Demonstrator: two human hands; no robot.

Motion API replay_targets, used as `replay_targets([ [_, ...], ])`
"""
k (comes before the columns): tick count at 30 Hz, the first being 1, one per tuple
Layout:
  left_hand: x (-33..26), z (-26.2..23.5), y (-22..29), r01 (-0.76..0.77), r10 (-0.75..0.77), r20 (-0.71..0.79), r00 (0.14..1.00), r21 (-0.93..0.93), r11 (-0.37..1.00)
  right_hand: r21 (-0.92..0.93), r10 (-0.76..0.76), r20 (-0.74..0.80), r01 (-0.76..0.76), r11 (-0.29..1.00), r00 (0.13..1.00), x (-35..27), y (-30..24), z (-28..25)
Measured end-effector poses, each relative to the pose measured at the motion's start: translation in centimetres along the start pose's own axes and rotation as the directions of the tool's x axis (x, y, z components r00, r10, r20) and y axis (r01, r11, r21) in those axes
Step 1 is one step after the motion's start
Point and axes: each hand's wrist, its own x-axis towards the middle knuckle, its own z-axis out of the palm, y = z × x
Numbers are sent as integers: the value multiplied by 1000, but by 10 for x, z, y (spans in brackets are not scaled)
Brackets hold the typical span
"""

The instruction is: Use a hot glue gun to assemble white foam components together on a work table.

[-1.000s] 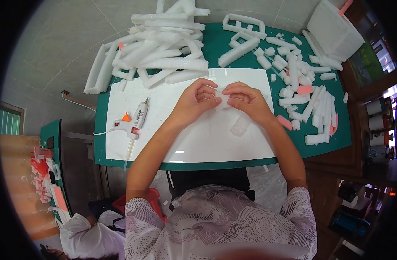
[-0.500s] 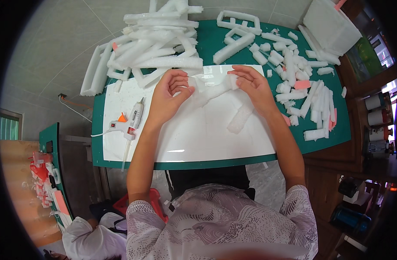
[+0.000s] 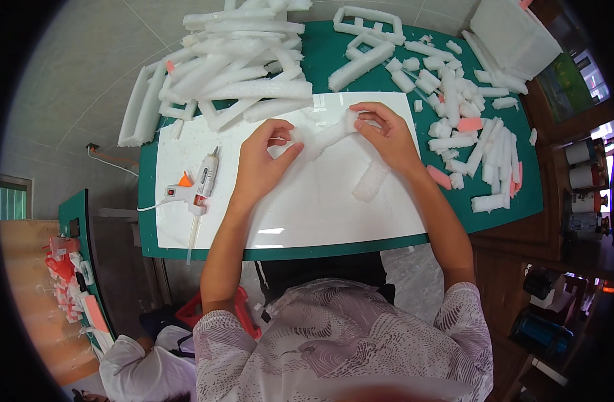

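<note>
Between my hands is a white foam piece (image 3: 332,135), its pale outline partly lost against the white board (image 3: 307,214). The fingers of my left hand (image 3: 265,161) curl around its left end, with the thumb on the near side. My right hand (image 3: 391,137) pinches the upper right end between thumb and fingers. A short loose foam strip (image 3: 371,181) lies on the board just below my right hand. Left of my left forearm rests a white glue gun (image 3: 198,187) with an orange part and a clear glue stick.
A tall heap of white foam frames (image 3: 247,67) stands at the back left. Foam offcuts (image 3: 457,100), some pink, cover the right of the green table (image 3: 320,63). A foam box (image 3: 514,40) stands at the far right corner. Another person (image 3: 146,362) is at lower left.
The view has shifted slightly, so the table's far items sit higher. My left hand has moved slightly down and its thumb is further from the fingers. The foam piece stays between my hands.
</note>
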Motion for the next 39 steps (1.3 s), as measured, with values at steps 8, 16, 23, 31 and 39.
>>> replay_targets([
  [8, -4, 3, 0, -14, 14, -3, 1000, 49, 999, -3, 22, 31, -22, 1000, 999, -1, 1, -1],
  [16, -3, 8, -1, -71, 69, 30, 997, 51, 996, -12, 15, -17, -15, 1000, 1000, 2, 0, -4],
  [23, 12, 6, 9, -133, 127, 64, 990, 97, 986, -40, 107, 6, -106, 994, 994, 2, 0, -5],
  [31, 23, -2, 1, -170, 153, 148, 977, 114, 979, -10, 188, 17, -187, 982, 982, 1, -4, -9],
  [39, 15, 0, -9, -89, 83, 119, 989, 44, 995, 32, 255, 49, -257, 966, 966, 1, -6, -13],
])
